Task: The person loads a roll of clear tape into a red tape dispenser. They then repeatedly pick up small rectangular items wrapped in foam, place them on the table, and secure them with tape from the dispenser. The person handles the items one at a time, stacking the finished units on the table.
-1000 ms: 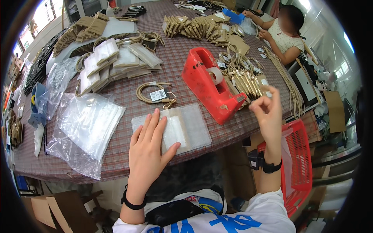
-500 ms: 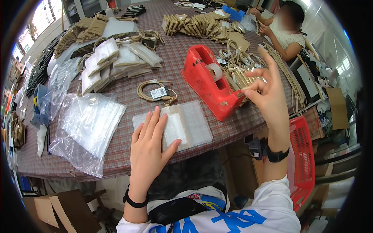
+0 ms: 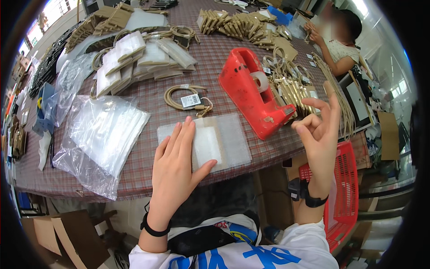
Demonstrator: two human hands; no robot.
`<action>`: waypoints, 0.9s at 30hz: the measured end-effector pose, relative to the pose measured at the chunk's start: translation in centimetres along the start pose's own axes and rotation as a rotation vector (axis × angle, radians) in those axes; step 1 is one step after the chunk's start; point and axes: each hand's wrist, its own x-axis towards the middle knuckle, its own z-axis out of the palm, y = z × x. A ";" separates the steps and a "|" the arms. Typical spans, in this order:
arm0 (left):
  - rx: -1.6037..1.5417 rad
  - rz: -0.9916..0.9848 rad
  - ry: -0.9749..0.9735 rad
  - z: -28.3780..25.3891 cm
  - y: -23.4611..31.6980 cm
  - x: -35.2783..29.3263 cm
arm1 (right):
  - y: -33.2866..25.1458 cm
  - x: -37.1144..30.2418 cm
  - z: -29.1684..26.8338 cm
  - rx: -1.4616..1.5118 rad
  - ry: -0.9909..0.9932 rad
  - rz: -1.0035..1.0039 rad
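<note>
My left hand lies flat, fingers spread, on a clear plastic packet with a white and tan piece inside, at the table's near edge. My right hand is raised just right of the red tape dispenser. Its thumb and forefinger are curled together and the other fingers stand up. Whether a strip of clear tape is pinched there is not visible. A coiled tan cord with a tag lies just beyond the packet.
A stack of empty clear bags lies to the left and filled packets further back. Gold-coloured parts and cords sit behind the dispenser. A red basket hangs at the right table edge. Another person works at the far right.
My right hand has drawn back from the dispenser's cutting end toward me and to the right. My left hand has stayed flat on the packet.
</note>
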 end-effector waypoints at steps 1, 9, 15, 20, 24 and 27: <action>-0.011 -0.001 0.006 0.0 -0.1 0.0 | -1.0 -0.4 0.7 0.076 -0.093 0.003; -0.105 -0.025 0.022 -0.2 -0.1 0.1 | 0.2 0.5 8.3 0.027 -0.832 -0.001; -0.112 -0.048 0.031 0.2 -0.2 -0.1 | 0.2 0.0 11.6 -0.213 -0.817 -0.264; -0.102 -0.042 0.053 0.7 -0.6 -0.3 | -1.8 0.0 12.4 -0.463 -0.845 -0.252; -0.121 -0.052 0.077 0.9 -0.5 -0.3 | -2.6 0.2 12.8 -0.772 -0.821 -0.274; -0.123 -0.045 0.082 0.8 -0.4 -0.2 | -2.8 0.2 12.6 -0.887 -0.789 -0.269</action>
